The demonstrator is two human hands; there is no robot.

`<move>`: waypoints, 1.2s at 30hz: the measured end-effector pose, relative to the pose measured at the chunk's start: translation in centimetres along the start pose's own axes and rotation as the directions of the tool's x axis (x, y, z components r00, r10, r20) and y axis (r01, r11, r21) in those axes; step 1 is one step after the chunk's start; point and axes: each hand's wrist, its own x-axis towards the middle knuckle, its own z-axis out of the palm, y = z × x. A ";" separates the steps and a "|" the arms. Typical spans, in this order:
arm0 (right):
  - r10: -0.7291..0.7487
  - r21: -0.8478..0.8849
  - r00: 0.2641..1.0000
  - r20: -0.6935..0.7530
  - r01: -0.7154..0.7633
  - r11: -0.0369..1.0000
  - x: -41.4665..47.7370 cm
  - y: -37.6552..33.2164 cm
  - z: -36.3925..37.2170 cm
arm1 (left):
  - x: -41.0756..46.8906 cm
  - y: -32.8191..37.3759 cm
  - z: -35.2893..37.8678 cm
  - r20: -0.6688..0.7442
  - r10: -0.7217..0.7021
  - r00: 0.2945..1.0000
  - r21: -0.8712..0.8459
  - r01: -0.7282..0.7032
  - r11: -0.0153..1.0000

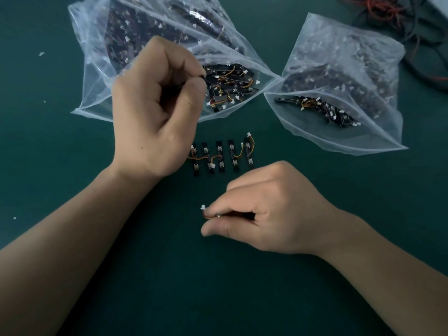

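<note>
The left hand [157, 105] is curled tight at the mouth of the left bag [97, 93], which lies toward the far edge of the tabletop [72, 178]. Its thumb and index fingertip pinch a black board [204, 75] right at the opening, though that spot is blurred. More boards with orange leads and white plugs fill the bag.

The right hand [266, 209] hovers nearer the near edge, about mid-width. Its fingers are curled in, and the thumb and index finger pinch a wired connector [203, 207]. The connector's white plug sticks out to the left of the fingertips.

Between the 2 hands, 5 strip boards [219, 157] lie flat in a row near the middle of the tabletop, side by side, some joined by short orange wires. The right bag [339, 69], also holding boards, sits toward the right edge, and its corner touches the left bag. A tangle of red and black cables [400, 18] lies at the far right corner.
</note>
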 end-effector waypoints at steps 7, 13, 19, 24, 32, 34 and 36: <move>0.209 0.151 0.977 0.049 -0.214 0.965 -0.8 -0.3 -0.7 | -0.1 0.3 0.2 0.021 -0.052 0.998 0.018 0.052 0.998; 0.221 -0.022 0.973 -0.066 -0.223 0.975 -0.7 -0.5 -0.5 | 0.1 0.4 0.3 0.026 -0.052 0.998 0.013 0.052 0.999; 0.220 -0.099 0.969 -0.115 -0.231 0.968 -0.9 -0.1 -1.4 | 0.1 0.3 0.4 0.024 -0.044 0.999 0.010 0.043 0.999; 0.163 -0.103 0.986 -0.046 -0.167 0.981 -2.2 0.4 -2.4 | 0.1 0.2 0.4 0.026 -0.040 0.999 0.006 0.040 0.999; 0.092 -0.143 0.995 0.047 -0.085 0.986 -1.3 0.0 -1.7 | 0.1 0.4 0.4 0.027 -0.038 0.999 0.029 0.037 0.999; 0.100 -0.141 0.995 0.020 -0.096 0.985 -0.9 -0.5 -1.0 | 0.1 0.4 0.4 0.033 -0.032 0.999 0.026 0.031 0.999; 0.102 -0.160 0.995 0.000 -0.101 0.982 -0.3 -1.0 -0.4 | 0.0 0.4 0.5 0.040 -0.028 0.999 0.030 0.027 0.999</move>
